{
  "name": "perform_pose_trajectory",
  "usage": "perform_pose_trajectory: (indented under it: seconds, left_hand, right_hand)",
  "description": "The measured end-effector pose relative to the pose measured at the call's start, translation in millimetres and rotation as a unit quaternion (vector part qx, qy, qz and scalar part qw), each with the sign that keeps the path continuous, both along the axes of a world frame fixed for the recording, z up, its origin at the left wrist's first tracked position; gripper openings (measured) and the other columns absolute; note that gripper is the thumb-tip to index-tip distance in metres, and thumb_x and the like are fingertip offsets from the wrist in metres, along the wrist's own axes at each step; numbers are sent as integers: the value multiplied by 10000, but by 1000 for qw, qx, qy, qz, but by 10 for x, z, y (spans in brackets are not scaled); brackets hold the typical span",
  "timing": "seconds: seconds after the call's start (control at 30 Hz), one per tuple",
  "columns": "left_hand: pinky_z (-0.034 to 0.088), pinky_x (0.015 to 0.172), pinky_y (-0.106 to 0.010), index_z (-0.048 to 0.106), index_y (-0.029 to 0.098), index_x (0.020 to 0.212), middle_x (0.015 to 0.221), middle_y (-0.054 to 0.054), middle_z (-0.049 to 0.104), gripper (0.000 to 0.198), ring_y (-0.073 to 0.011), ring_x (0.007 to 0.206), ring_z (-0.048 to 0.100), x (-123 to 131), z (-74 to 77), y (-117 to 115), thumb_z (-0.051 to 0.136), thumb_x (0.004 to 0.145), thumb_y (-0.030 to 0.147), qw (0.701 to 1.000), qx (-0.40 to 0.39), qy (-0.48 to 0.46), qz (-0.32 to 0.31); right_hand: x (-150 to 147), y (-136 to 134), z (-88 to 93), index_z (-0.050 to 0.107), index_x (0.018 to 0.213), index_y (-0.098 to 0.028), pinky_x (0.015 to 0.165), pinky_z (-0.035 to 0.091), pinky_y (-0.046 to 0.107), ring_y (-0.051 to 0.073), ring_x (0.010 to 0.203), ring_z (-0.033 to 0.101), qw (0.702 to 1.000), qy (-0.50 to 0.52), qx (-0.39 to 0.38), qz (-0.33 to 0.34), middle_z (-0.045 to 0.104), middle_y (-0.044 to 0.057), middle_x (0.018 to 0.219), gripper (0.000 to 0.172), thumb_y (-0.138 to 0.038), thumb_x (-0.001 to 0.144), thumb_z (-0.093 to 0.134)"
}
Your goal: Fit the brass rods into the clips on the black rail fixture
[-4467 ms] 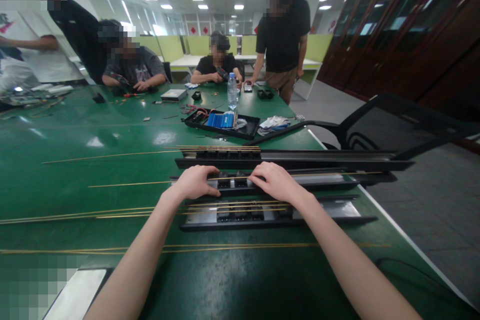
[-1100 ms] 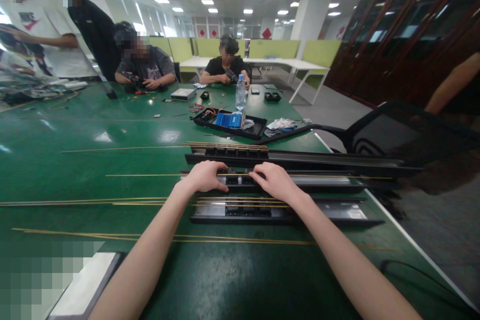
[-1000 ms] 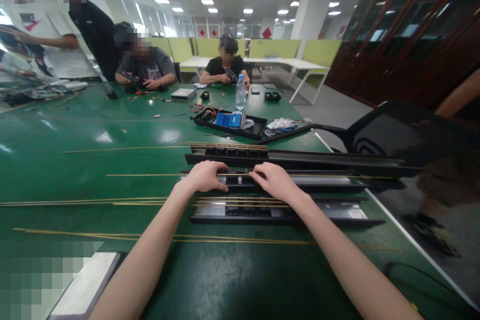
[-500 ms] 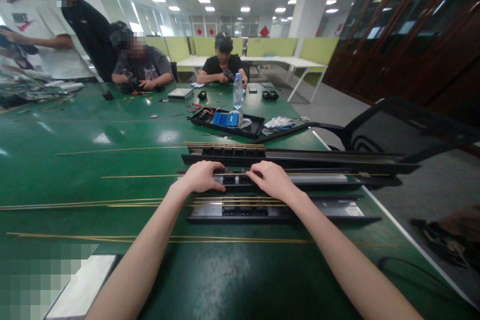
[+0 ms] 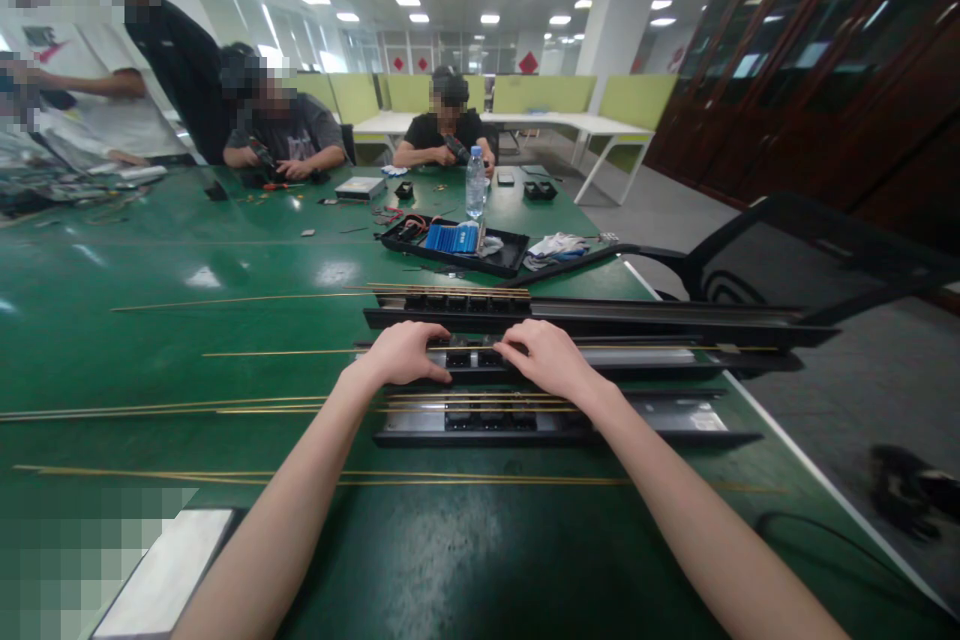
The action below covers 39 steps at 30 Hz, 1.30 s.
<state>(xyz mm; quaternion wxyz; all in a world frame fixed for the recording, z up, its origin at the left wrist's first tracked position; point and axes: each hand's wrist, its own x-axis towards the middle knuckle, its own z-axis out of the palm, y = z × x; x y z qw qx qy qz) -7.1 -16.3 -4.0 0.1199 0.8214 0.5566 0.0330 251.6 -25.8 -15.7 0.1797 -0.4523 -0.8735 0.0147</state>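
My left hand [image 5: 409, 352] grips the left part of the middle black metal channel [image 5: 637, 358], fingers at its far edge and thumb at its near edge. Beside it, small black blocks [image 5: 458, 359] sit inside the channel. The fingers of my right hand [image 5: 544, 357] are bent together at the right-hand black block [image 5: 489, 358]; the exact contact at the fingertips is hard to make out. A thin brass rod [image 5: 277, 353] runs lengthwise over this channel and sticks out far to the left.
A front channel [image 5: 675, 415] and a rear channel [image 5: 675, 320] hold more blocks and rods. Loose rods [image 5: 187, 474] lie nearer me. Beyond are a black tray [image 5: 510, 255], gloves [image 5: 556, 250] and a water bottle [image 5: 475, 182]. A chair [image 5: 795, 240] stands right; several people work across the table.
My right hand and forearm have shifted very slightly; my left hand holds its place. A dark shape on the floor at the right has moved rightward.
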Motion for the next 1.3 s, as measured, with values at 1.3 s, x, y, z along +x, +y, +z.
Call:
perform_pose_trajectory:
  seconds: [1.3]
  left_hand:
    - [510,924,-367,645,259,1279,1238,-54,704,743,-315,1110,655,-24,-18,5,752,636,614,1000,9,10,-7]
  right_hand:
    - [170,62,54,730,864,-207,750,437,303,200,825,641,999,7,-22,35,743,39,887,247,-352,963,557]
